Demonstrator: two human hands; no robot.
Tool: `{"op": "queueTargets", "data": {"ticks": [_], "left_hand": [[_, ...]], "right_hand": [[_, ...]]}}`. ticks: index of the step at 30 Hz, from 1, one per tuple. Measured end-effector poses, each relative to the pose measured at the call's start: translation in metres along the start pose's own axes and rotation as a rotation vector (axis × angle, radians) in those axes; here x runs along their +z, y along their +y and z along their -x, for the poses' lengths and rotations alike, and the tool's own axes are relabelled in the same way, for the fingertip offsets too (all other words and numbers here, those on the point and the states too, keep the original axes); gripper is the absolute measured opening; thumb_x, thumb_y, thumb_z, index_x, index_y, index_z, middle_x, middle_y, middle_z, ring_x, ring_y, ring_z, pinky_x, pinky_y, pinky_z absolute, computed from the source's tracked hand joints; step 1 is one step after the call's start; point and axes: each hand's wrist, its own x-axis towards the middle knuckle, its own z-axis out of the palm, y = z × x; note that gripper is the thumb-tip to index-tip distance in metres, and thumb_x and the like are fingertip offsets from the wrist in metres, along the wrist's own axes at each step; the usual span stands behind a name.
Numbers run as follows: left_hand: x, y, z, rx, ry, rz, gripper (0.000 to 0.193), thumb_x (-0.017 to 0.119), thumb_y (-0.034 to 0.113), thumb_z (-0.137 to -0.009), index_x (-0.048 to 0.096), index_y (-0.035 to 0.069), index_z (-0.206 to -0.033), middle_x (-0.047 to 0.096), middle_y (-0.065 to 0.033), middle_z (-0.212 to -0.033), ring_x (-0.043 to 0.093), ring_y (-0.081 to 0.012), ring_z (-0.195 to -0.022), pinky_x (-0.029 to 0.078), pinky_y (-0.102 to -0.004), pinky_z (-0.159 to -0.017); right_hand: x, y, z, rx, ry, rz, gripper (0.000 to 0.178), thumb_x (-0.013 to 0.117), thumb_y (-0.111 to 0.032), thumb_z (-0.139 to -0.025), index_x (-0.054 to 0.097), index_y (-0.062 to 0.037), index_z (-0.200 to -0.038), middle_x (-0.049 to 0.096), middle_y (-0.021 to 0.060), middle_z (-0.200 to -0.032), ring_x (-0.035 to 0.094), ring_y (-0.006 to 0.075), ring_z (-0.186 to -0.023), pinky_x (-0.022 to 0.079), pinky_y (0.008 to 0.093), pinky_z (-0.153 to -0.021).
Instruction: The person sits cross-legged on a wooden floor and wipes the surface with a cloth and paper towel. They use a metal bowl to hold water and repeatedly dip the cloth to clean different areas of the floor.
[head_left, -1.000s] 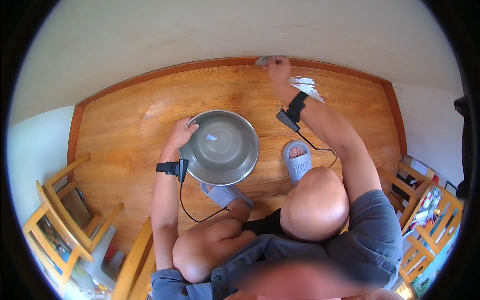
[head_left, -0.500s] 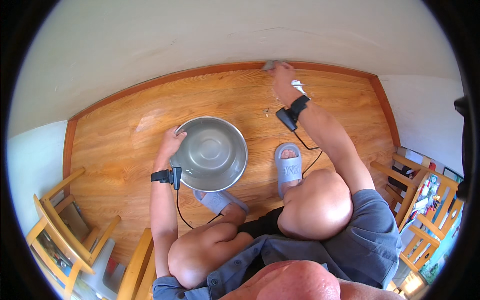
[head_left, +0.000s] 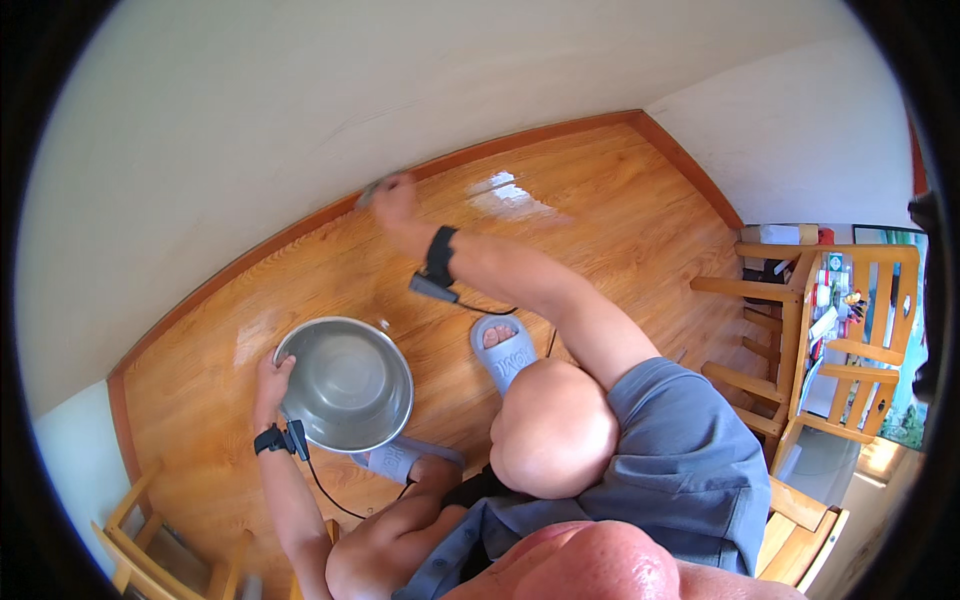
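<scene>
My left hand [head_left: 271,385] grips the left rim of a round stainless steel basin [head_left: 348,385], its fingers curled over the edge. The basin's inside is grey and shiny, and its near side overlaps my left slipper [head_left: 395,460]. My right arm stretches forward to the foot of the wall. There my right hand [head_left: 396,205] is closed around a grey cloth [head_left: 372,191], slightly blurred, at the brown baseboard [head_left: 470,155]. Each wrist wears a black strap with a small black cabled device.
Pale walls [head_left: 250,130] rise beyond the baseboard and meet in a corner at the far right. Bright glare [head_left: 510,195] shines on the wood floor [head_left: 610,200]. Wooden chairs [head_left: 780,330] stand at right, with more wooden furniture [head_left: 150,540] at lower left. My right slipper [head_left: 505,350] is on the floor.
My right hand has moved left along the baseboard with the cloth. The whole view has turned, so the corner and chairs show more at right. My left hand stays on the basin's rim.
</scene>
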Motion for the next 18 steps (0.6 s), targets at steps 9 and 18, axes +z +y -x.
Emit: {"op": "queueTargets", "data": {"ticks": [9,18], "left_hand": [[0.004,0.023,0.01,0.025,0.019,0.008,0.029,0.061,0.01,-0.088,0.061,-0.004,-0.113,0.067,-0.0074,-0.098,0.06,-0.0152,-0.089,0.047,-0.0304,-0.08],[-0.003,0.013,0.011,-0.004,-0.002,-0.136,0.031,0.064,0.02,-0.088,0.062,-0.003,-0.108,0.068,-0.0107,-0.094,0.061,-0.0175,-0.086,0.048,-0.0327,-0.077]], "right_hand": [[0.032,-0.039,0.05,0.569,-0.405,-0.297,0.016,0.056,-0.005,-0.082,0.053,-0.0041,-0.097,0.062,0.0131,-0.083,0.062,0.0259,-0.08,0.05,0.0362,-0.066],[-0.142,0.053,-0.126,0.681,-0.154,-0.54,0.013,0.054,-0.007,-0.088,0.053,-0.005,-0.1,0.056,0.0095,-0.091,0.056,0.0197,-0.083,0.051,0.0298,-0.065]]}}
